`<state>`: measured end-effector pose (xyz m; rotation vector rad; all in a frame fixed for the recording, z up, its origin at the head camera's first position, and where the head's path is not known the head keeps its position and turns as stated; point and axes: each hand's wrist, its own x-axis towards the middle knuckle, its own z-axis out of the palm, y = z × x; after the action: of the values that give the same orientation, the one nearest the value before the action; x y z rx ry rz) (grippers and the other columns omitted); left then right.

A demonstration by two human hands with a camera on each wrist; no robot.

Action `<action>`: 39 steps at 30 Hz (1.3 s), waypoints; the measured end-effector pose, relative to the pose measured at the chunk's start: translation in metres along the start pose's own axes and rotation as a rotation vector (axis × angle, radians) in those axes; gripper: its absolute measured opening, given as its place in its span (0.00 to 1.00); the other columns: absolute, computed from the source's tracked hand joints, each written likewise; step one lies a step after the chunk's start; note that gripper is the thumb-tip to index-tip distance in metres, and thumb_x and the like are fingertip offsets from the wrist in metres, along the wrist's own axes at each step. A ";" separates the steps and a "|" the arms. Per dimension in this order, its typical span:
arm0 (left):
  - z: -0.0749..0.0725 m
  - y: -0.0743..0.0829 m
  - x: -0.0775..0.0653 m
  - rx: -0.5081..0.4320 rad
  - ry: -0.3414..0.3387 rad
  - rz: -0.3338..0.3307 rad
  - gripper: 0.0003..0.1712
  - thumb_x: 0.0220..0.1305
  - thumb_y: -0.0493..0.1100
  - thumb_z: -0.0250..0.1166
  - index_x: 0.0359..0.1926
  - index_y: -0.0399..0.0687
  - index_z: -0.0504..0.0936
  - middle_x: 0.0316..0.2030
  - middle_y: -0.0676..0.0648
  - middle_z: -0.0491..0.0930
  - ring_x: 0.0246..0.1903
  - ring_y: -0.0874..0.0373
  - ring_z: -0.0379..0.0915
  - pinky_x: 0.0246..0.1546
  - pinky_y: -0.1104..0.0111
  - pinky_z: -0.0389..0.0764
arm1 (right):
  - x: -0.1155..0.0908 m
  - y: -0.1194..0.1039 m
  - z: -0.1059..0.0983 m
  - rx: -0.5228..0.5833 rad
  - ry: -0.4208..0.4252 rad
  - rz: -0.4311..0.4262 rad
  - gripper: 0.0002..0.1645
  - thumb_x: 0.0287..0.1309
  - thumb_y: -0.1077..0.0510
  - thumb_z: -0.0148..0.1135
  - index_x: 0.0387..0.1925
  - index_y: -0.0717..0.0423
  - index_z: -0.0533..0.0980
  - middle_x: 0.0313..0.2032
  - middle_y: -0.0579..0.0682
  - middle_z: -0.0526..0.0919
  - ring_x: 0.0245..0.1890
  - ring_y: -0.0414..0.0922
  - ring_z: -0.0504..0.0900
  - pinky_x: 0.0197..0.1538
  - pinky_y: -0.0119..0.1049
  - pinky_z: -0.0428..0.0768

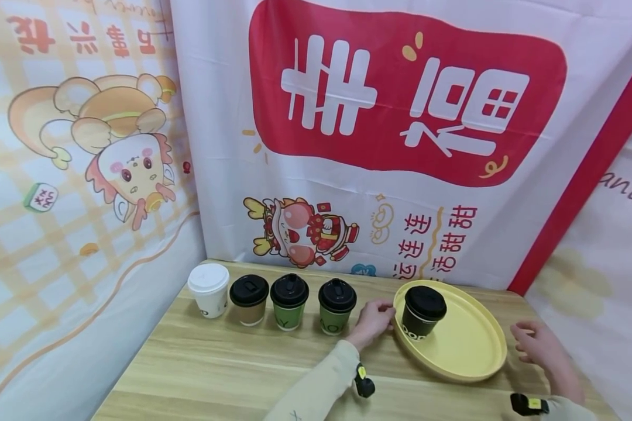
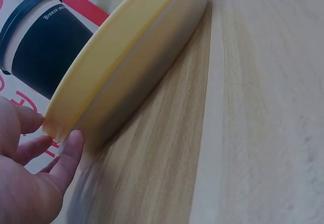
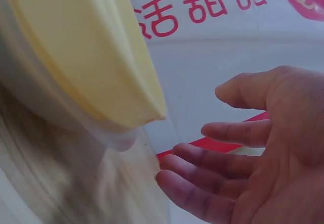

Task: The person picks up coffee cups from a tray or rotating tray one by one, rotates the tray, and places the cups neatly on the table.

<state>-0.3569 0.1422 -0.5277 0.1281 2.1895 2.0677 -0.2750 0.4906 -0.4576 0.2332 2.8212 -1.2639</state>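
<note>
A round yellow tray (image 1: 471, 327) lies on the wooden table, its raised rim nearest the hands. On its left part stands a dark paper cup (image 1: 421, 313) with a black lid, upright. My left hand (image 1: 373, 323) is at the tray's left edge. In the left wrist view its fingertips (image 2: 75, 139) meet the yellow rim, loosely bent and spread rather than wrapped round it. To the right of the tray is my right hand (image 1: 539, 345), apart from the rim. The right wrist view shows its fingers (image 3: 187, 183) relaxed, with nothing held.
Left of the tray, a row of lidded cups runs along the back: a white cup (image 1: 209, 292), a brown cup (image 1: 250, 301) and two green cups (image 1: 288, 304), the right one close to my left hand. Printed cloths (image 1: 216, 146) hang behind and beside the table (image 1: 216, 362).
</note>
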 end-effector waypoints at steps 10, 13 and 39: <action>0.003 -0.001 0.003 0.000 0.014 0.000 0.11 0.61 0.41 0.61 0.45 0.46 0.82 0.30 0.53 0.77 0.23 0.60 0.76 0.27 0.67 0.82 | 0.004 0.015 0.005 0.116 -0.064 0.117 0.42 0.67 0.43 0.43 0.61 0.78 0.53 0.39 0.62 0.76 0.34 0.43 0.79 0.38 0.41 0.83; 0.004 -0.003 0.003 0.011 0.008 0.005 0.11 0.62 0.42 0.61 0.45 0.47 0.81 0.30 0.53 0.77 0.23 0.61 0.76 0.26 0.68 0.82 | 0.004 0.020 0.011 0.144 -0.087 0.132 0.40 0.67 0.46 0.43 0.60 0.80 0.53 0.35 0.53 0.79 0.32 0.41 0.79 0.38 0.41 0.83; -0.012 0.024 0.013 0.249 0.013 0.049 0.17 0.65 0.49 0.56 0.51 0.49 0.80 0.40 0.55 0.80 0.43 0.60 0.74 0.45 0.64 0.76 | 0.003 0.020 0.026 0.235 -0.081 0.140 0.36 0.68 0.48 0.43 0.57 0.81 0.58 0.30 0.53 0.77 0.29 0.46 0.80 0.37 0.42 0.83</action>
<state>-0.3720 0.1337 -0.5033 0.1941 2.4668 1.8142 -0.2759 0.4844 -0.4902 0.3710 2.5378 -1.5335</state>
